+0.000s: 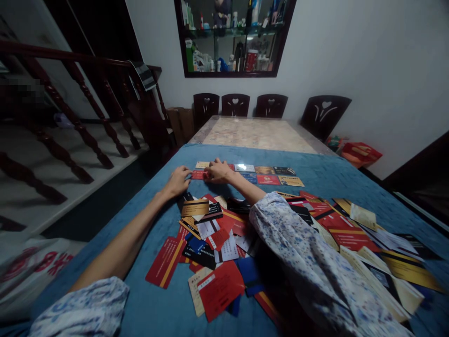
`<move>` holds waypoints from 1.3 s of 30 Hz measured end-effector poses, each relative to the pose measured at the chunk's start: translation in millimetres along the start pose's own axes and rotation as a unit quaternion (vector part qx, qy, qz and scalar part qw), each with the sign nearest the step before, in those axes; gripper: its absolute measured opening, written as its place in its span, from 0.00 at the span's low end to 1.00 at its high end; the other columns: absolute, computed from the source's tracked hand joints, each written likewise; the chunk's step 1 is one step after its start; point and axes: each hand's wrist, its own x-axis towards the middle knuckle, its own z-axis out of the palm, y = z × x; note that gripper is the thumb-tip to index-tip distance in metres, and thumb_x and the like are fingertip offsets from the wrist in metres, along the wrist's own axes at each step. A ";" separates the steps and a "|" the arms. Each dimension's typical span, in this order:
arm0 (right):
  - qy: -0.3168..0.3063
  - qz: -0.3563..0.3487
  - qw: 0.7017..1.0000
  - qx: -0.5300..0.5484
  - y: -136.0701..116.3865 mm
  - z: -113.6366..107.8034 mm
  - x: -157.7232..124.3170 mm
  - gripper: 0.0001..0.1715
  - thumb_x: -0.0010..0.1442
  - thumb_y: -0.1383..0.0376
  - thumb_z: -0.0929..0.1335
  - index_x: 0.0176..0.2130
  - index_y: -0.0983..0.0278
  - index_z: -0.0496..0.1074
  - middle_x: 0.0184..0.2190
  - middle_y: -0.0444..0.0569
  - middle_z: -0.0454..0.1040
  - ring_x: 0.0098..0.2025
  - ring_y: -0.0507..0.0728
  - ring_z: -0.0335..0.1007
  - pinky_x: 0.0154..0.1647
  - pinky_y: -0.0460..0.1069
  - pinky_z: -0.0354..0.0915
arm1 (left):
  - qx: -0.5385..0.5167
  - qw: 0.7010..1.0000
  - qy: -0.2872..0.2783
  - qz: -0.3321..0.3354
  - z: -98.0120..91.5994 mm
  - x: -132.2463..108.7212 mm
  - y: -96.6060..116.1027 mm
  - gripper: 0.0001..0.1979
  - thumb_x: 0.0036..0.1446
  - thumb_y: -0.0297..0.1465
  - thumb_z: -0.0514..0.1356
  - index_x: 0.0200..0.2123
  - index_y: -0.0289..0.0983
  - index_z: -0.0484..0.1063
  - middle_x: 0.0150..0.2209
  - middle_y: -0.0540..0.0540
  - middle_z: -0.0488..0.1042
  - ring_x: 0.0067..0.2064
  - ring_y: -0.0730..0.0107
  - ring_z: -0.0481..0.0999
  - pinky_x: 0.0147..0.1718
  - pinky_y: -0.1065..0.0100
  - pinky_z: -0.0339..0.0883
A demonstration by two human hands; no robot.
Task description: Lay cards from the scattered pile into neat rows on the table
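A red card (pixel 198 174) lies at the left end of the front row on the blue tablecloth. My left hand (pixel 179 180) rests at its left edge, fingers bent and slightly apart, fingertips touching or almost touching it. From above, my right hand (pixel 218 171) closes its fingers on the card's right part and hides some of the neighbouring cards. Behind, a second row includes a cream card (pixel 202 164), a white card (pixel 244 167) and a dark card (pixel 284 171). Further right in the front row are a red card (pixel 268 179) and a gold card (pixel 291 181).
A loose heap of mixed cards (pixel 220 290) overlaps below my hands. Another spread of cards (pixel 351 236) lies right, partly behind my right sleeve. The blue tablecloth (pixel 140 299) covers the near table. Chairs (pixel 235 105) stand at the far end; a railing (pixel 80 89) runs left.
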 end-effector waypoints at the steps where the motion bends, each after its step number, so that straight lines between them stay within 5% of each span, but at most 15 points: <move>1: 0.004 -0.006 1.000 0.002 -1.6 -0.1 -2.2 0.26 0.63 0.52 0.66 0.56 0.59 0.73 0.59 0.60 0.69 0.59 0.70 0.57 0.54 0.64 0.60 | -0.001 1.000 0.004 0.004 -0.5 -3.1 1.0 0.20 0.56 0.29 0.54 0.50 0.33 0.77 0.51 0.37 0.72 0.55 0.53 0.70 0.59 0.53 0.65; 12: 0.031 -0.101 0.993 0.044 -25.3 -0.9 -38.3 0.21 0.64 0.58 0.67 0.55 0.58 0.75 0.55 0.55 0.73 0.58 0.67 0.55 0.53 0.61 0.55 | -0.039 0.998 0.019 0.040 -19.5 -38.5 26.7 0.15 0.58 0.28 0.55 0.43 0.37 0.80 0.47 0.41 0.76 0.50 0.57 0.73 0.55 0.54 0.68; 25: 0.022 -0.189 0.979 0.078 -39.1 3.2 -78.3 0.23 0.66 0.51 0.65 0.54 0.58 0.76 0.53 0.56 0.74 0.56 0.66 0.56 0.51 0.58 0.54 | -0.069 0.994 -0.014 0.082 -35.0 -70.2 46.5 0.12 0.59 0.29 0.55 0.32 0.38 0.80 0.37 0.44 0.79 0.44 0.62 0.74 0.49 0.61 0.69; 39: 0.044 -0.174 0.981 0.071 -25.6 16.0 -79.7 0.27 0.63 0.48 0.68 0.53 0.60 0.77 0.51 0.56 0.74 0.53 0.65 0.58 0.49 0.58 0.55 | -0.082 0.983 -0.047 0.159 -35.0 -74.7 49.3 0.13 0.59 0.35 0.59 0.39 0.37 0.81 0.40 0.41 0.79 0.47 0.59 0.73 0.50 0.58 0.68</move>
